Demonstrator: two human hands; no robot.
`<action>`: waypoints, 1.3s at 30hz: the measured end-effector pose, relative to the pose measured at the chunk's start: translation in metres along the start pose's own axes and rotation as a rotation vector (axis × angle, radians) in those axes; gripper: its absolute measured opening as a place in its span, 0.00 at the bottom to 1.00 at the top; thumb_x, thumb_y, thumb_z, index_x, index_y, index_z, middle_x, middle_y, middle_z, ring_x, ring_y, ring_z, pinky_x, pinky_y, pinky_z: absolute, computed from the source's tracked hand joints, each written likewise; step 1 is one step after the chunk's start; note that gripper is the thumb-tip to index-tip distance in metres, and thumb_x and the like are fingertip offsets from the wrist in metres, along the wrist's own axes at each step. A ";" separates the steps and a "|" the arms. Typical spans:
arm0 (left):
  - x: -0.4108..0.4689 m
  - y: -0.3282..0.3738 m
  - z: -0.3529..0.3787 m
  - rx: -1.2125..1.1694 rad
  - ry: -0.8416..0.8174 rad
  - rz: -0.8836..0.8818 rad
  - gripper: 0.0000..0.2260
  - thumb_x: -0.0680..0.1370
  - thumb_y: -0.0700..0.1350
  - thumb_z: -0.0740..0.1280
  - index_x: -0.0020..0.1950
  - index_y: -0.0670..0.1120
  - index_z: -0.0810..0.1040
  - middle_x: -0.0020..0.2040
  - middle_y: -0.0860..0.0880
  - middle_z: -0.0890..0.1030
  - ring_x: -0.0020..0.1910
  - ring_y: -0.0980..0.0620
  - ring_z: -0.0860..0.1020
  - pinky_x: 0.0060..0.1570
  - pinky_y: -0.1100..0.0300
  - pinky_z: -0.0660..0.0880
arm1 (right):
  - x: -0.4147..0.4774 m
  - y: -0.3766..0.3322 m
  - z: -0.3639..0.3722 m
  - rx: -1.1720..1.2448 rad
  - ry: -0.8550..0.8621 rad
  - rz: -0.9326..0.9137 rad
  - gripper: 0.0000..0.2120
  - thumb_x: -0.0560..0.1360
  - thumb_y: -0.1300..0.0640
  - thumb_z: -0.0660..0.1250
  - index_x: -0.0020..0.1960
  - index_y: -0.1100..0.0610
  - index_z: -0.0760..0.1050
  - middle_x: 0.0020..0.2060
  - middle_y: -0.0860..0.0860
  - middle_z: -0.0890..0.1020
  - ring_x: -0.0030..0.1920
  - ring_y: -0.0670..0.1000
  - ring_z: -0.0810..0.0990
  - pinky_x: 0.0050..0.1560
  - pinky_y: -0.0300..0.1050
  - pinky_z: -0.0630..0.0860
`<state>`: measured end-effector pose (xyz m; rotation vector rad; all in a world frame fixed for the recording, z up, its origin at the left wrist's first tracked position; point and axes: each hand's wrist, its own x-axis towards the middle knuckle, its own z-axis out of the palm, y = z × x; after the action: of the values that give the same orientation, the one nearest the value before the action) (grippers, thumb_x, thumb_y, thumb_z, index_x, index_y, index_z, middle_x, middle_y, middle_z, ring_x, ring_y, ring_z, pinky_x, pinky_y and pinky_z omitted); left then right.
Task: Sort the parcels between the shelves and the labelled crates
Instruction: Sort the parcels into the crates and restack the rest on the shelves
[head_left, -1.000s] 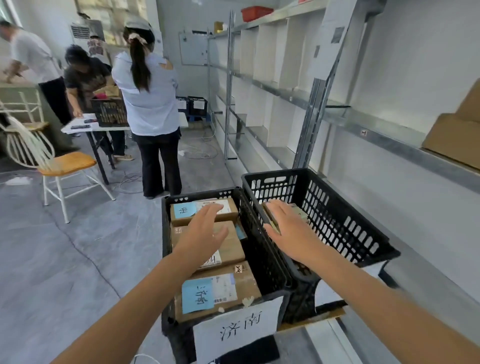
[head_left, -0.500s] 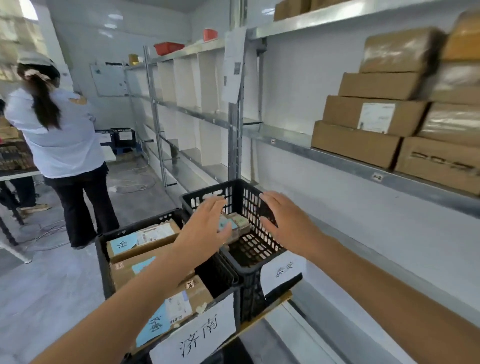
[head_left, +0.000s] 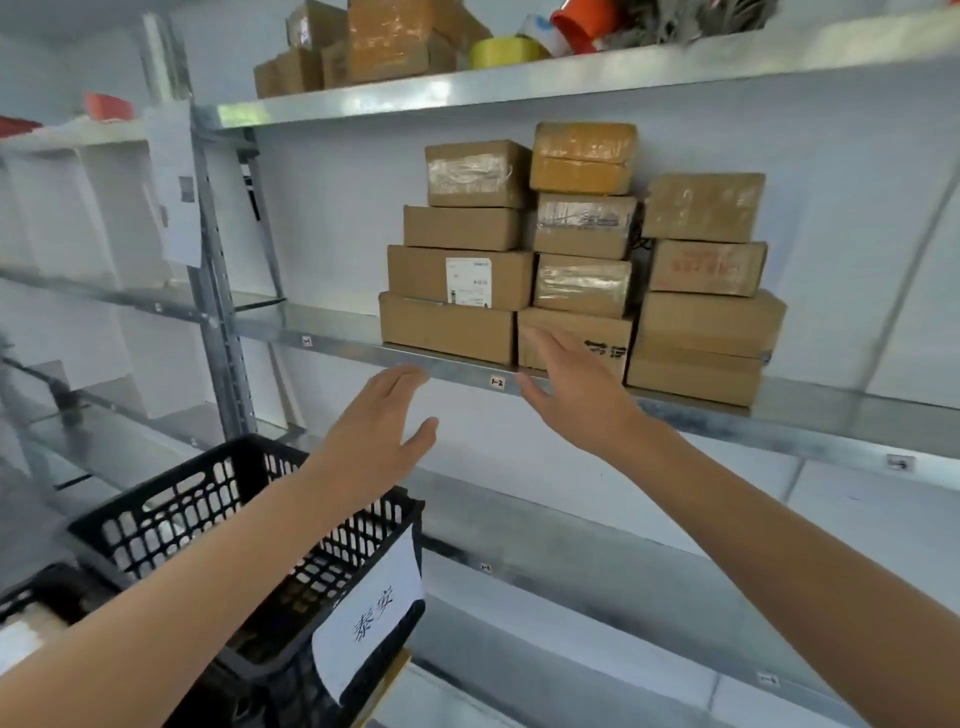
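Both hands — left hand (head_left: 376, 431), right hand (head_left: 574, 395) — have risen from the black plastic labelled crate (head_left: 249, 525) at seven o'clock, spread and empty, toward stacked brown cardboard parcels (head_left: 576, 270) on the grey metal shelf (head_left: 457, 366) at twelve — most sorting seemingly remains.

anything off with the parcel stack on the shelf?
Nothing damaged or fallen. The parcel stacks on the middle shelf are uneven, boxes slightly offset, but all sit flat. Both hands, left hand and right hand, are empty.
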<state>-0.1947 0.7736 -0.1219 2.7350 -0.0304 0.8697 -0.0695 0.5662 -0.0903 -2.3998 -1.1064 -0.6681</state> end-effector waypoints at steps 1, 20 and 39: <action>0.012 0.009 0.005 -0.018 -0.009 0.027 0.23 0.82 0.48 0.63 0.75 0.42 0.66 0.75 0.47 0.66 0.75 0.51 0.63 0.72 0.62 0.56 | 0.002 0.010 -0.011 -0.003 0.027 0.018 0.25 0.82 0.52 0.60 0.77 0.58 0.61 0.74 0.52 0.66 0.73 0.53 0.64 0.70 0.46 0.63; 0.256 0.160 0.054 -0.347 0.042 0.125 0.26 0.82 0.52 0.63 0.78 0.49 0.60 0.77 0.51 0.64 0.75 0.51 0.63 0.70 0.56 0.61 | 0.066 0.217 -0.148 0.109 0.398 0.429 0.31 0.83 0.48 0.59 0.80 0.58 0.52 0.78 0.55 0.60 0.76 0.53 0.61 0.68 0.40 0.57; 0.307 0.202 0.070 -0.787 0.138 -0.074 0.22 0.80 0.41 0.65 0.74 0.47 0.69 0.66 0.48 0.73 0.58 0.55 0.73 0.54 0.64 0.70 | 0.083 0.238 -0.147 0.335 0.275 0.359 0.14 0.84 0.50 0.55 0.67 0.49 0.71 0.56 0.44 0.77 0.62 0.49 0.75 0.49 0.35 0.68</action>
<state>0.0760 0.5799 0.0481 1.9314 -0.1979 0.8008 0.1272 0.3920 0.0358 -2.0677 -0.5988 -0.6094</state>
